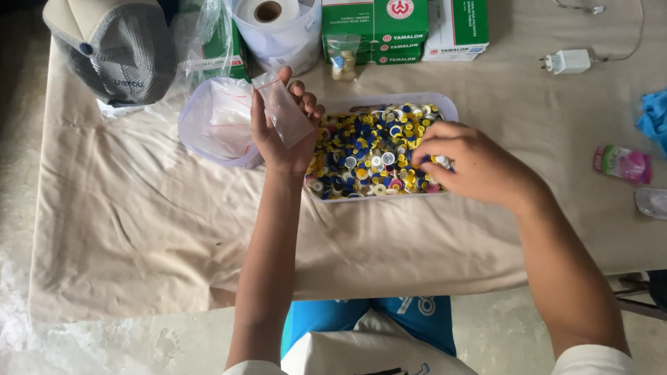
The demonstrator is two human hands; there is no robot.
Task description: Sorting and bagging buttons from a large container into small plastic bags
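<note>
Pinched in the left hand: a small clear plastic bag, held upright between thumb and fingers, just left of the button tray. Curled down into the buttons, the right hand, fingertips bunched over the right part of the pile; whether that grip has closed on a button, cannot tell.

Spread over the worktop, a wrinkled beige cloth, hanging off the near edge. At far left on it, a grey and tan cap. Beside the cap toward the right, a round tub lined with loose clear plastic, just left of the raised bag. Along the far edge, green and white boxes and a white roll in a clear bag. At centre, a white rectangular tray, heaped with buttons in yellow, blue, white and a few pink. Just beyond the tray's far rim, a small clear packet of pale pieces. Far right, a white plug adapter with its cord, a scrap of blue material at the edge, and nearer, a pink and green sachet.
</note>
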